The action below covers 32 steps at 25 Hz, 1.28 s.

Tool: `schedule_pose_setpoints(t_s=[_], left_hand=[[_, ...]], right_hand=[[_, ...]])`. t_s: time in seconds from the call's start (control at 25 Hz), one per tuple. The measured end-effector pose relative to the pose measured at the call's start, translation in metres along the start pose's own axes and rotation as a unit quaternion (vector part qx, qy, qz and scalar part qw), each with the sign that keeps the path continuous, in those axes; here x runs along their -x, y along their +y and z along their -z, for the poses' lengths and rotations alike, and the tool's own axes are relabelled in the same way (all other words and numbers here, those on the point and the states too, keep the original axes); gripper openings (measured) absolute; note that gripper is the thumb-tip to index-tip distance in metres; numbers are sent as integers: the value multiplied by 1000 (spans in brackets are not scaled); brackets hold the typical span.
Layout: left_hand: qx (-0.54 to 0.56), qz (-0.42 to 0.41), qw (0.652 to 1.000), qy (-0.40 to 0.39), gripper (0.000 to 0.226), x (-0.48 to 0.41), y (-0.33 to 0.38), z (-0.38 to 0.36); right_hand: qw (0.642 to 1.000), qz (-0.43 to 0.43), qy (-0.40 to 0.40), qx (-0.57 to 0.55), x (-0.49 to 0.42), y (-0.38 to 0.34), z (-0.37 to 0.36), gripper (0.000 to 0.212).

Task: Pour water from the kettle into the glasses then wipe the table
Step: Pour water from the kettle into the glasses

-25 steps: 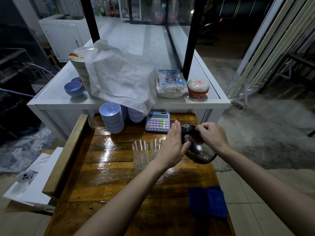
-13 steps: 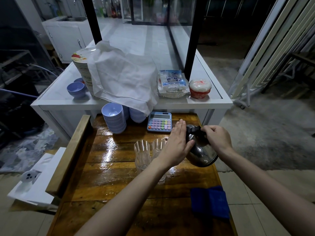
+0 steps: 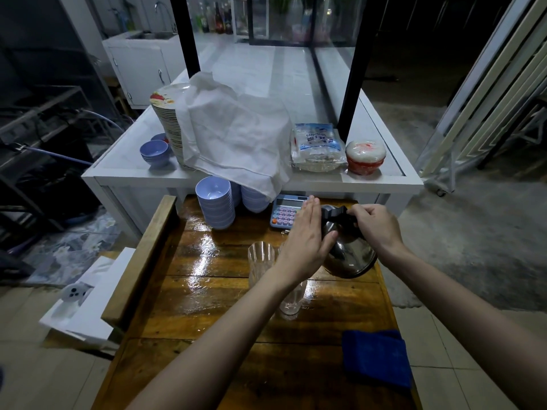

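Near edge of a glossy wet wooden table [image 3: 207, 294] on pale floor tiles, with a blue cloth [image 3: 376, 356] lying at its near right corner. Mid-table, clear glasses [image 3: 262, 255] clustered upright, contents impossible to tell, partly hidden by the left hand [image 3: 305, 244] pressed flat and fingers straight against the tilted steel kettle [image 3: 349, 255], the right hand [image 3: 374, 226] clenched round its black handle near the right edge. Beyond, stacked blue bowls [image 3: 214, 202] and a calculator [image 3: 285, 213] at the far edge, empty top bowl, then a white counter [image 3: 124, 161] bearing plates under a white cloth [image 3: 236, 137].
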<state>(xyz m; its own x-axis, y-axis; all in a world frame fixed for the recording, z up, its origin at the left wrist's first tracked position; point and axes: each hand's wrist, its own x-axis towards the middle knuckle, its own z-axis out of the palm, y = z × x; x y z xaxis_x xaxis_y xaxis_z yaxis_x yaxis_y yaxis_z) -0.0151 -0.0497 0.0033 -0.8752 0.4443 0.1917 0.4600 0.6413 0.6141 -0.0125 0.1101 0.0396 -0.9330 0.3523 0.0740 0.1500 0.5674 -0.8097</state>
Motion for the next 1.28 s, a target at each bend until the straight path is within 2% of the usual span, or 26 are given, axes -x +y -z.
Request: schedule_pose_setpoints(t_s=[0.28,0.72,1.28], left_hand=[[23,38,999,26,74,14,-15,4],[44,64,996,50,75,21,-26,-1],[53,76,994,51,76,22,-32,-2]], right_hand=[[997,46,-37,59,-3,-21,-16,38],[985,98,-49,130,-6,-29,-28,37],[980,126,-60,145,-8,-35,-33,36]])
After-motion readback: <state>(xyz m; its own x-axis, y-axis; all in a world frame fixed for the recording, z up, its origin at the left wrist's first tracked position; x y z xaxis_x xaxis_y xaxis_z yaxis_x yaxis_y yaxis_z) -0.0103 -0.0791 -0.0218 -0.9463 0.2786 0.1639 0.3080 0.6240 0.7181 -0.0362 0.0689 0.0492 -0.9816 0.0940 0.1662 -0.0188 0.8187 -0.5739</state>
